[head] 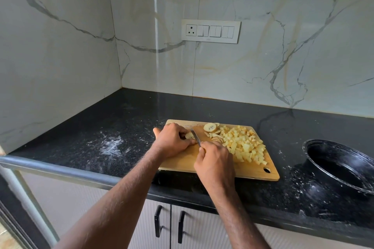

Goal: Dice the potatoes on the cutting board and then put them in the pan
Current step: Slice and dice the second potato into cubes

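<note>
A wooden cutting board [182,163] lies on the black counter. A heap of pale yellow diced potato [245,144] covers its right half, with a few round slices [210,127] at the far edge. My left hand [172,141] holds a small potato piece [189,135] down on the board with curled fingers. My right hand [215,162] grips a knife [196,136] whose blade sits right beside that piece, against my left fingertips. The black pan [342,166] stands on the counter to the right of the board.
The black stone counter [113,127] runs into a corner of marble walls, with white smears to the left of the board and around the pan. A switch panel [210,30] is on the back wall. Cupboard doors with black handles [157,220] sit below the counter edge.
</note>
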### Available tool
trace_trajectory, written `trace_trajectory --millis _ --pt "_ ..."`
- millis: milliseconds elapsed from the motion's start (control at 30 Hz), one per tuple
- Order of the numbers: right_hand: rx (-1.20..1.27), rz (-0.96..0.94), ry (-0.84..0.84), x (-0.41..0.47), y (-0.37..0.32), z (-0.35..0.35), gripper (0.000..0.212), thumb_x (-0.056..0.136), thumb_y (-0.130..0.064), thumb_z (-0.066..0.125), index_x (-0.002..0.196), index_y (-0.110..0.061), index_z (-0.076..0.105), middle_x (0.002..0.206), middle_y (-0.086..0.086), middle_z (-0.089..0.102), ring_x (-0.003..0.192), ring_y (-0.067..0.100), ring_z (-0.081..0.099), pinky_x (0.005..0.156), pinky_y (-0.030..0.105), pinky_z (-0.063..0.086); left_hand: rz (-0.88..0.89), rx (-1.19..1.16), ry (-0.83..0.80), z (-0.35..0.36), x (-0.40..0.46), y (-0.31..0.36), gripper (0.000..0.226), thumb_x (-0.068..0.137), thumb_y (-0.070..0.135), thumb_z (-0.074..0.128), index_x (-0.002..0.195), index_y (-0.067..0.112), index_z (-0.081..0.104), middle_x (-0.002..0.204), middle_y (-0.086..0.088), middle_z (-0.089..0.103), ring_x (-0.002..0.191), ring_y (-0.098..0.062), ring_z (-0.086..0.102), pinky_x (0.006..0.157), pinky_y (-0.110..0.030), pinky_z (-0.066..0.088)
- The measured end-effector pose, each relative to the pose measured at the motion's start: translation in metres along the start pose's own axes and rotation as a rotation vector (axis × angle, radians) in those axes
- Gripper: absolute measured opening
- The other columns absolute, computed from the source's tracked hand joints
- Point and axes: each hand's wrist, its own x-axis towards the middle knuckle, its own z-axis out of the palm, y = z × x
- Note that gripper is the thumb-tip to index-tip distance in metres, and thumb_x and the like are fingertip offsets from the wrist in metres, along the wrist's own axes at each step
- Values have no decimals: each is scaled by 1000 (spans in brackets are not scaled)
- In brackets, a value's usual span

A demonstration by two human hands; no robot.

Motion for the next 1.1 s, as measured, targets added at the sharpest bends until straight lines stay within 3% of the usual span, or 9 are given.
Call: trace_trajectory --millis 133,367,600,833,933,1000,1100 --pt "-16 -5 -26 -1 -1 -1 18 93 -18 62 104 -15 76 96 0 72 78 14 67 66 26 57 -29 40 4 0 0 2 46 79 59 74 116 32 74 118 14 70 117 -12 56 104 -47 25" --pt "-86 -27 -95 2 -4 0 18 92 -16 56 102 -17 71 96 -2 70 78 17 66 65 31 57 -36 21 -22 -1 3 0 41 80 54 76 114 31 75 114 15 71 115 -11 55 106 -49 25" --pt "-119 -75 -158 8 -5 -1 22 90 -12 57 108 -17 68 103 0 70 83 18 66 69 33 58 -4 -15 -50 1 7 -4 31 79 53 75 103 34 78 92 22 69 100 -9 57 105 -54 27" --pt "-140 -96 -212 14 -8 -3 26 93 -13 57 118 -16 64 111 0 68 91 17 64 75 32 57 22 -2 -43 -2 4 1 19 83 47 72 92 33 79 78 24 62 92 -7 53 100 -49 29" --pt "-161 -117 -205 15 -9 -4 26 92 -12 57 117 -16 64 110 0 67 91 18 65 74 33 57 22 7 -49 -2 3 -1 15 82 45 69 72 34 72 67 23 57 86 -8 52 97 -47 31" --pt "-185 -134 -213 17 -12 -4 27 93 -12 57 119 -16 63 113 1 66 95 22 65 75 34 56 33 -4 -37 -2 2 0 16 82 43 68 71 33 73 69 20 63 85 -8 52 96 -47 32" --pt "-209 -143 -214 18 -15 -2 27 95 -12 53 121 -16 62 117 2 64 99 24 65 77 34 53 35 -2 -24 -3 0 1 16 82 42 67 86 32 78 84 18 71 88 -5 52 97 -45 31"
